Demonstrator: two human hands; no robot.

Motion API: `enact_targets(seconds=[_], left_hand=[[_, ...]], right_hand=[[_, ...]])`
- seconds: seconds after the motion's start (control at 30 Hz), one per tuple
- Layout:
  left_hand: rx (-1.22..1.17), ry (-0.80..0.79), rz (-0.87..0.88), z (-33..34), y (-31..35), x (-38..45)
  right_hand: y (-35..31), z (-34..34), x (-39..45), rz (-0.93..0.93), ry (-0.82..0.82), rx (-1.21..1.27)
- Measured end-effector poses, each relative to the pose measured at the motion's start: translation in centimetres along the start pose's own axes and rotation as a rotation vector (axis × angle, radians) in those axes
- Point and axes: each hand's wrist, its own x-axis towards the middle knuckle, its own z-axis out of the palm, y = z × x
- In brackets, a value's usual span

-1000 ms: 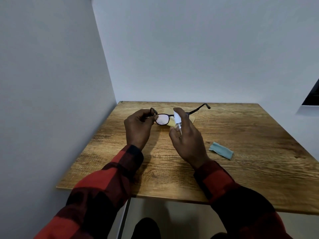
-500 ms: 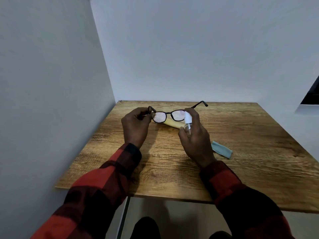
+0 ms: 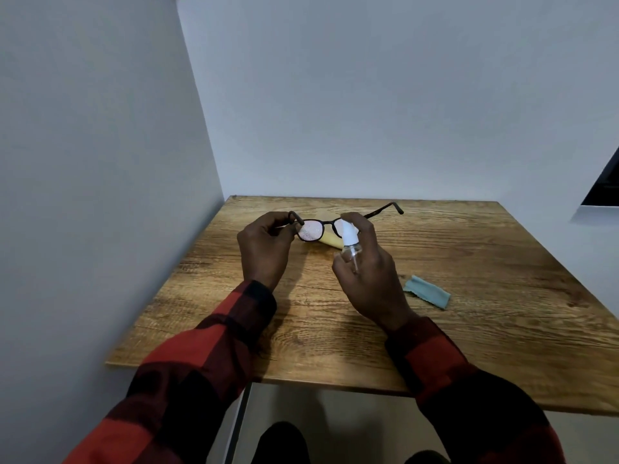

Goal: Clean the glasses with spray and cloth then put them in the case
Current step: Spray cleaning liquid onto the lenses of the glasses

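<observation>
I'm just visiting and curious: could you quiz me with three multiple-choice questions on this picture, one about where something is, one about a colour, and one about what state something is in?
1. Where does the cloth lie?
A. on the table, to the right of the right hand
B. draped over the glasses
C. on the floor

2. What colour is the top of the spray bottle?
A. red
B. white
C. black

3. What state are the glasses in?
A. folded shut on the table
B. inside a case
C. held up by the left hand with arms unfolded

Answers:
1. A, the teal cloth lies flat on the wood, apart from both hands.
2. B, the nozzle above the clear body is white.
3. C, the left hand's fingers pinch one end of the frame and the far arm sticks out open.
</observation>
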Motion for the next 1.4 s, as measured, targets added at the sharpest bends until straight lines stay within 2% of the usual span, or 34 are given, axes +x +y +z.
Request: enact_targets(seconds=[0.13, 0.3, 0.5, 0.67, 1.23, 1.4], left_hand=[[-0.009, -0.017, -0.01, 0.1, 0.2, -0.2], [-0.019, -0.021, -0.011, 0.0, 0.1, -0.3], [-0.003, -0.024, 0.0, 0.0, -0.2, -0.4], [0.019, -0.01, -0.003, -0.1, -0.5, -0.1], [0.002, 0.033, -0.064, 0.6, -2.5, 0.4], [-0.013, 0.032, -0.073, 0.6, -3.1, 0.3]], right_hand=[[-0.6, 0.6, 0.1, -0.007, -0.042, 0.018], [-1.1, 0.8, -0.2, 0.0, 0.016, 0.125], [-1.0, 0.8, -0.1, -0.01, 0.091, 0.011], [-0.6, 0.0, -0.6, 0.051, 0.104, 0.024], [1.8, -3.7, 0.0, 0.128, 0.443, -0.099], [3.9, -5.0, 0.8, 0.2, 0.463, -0.258]])
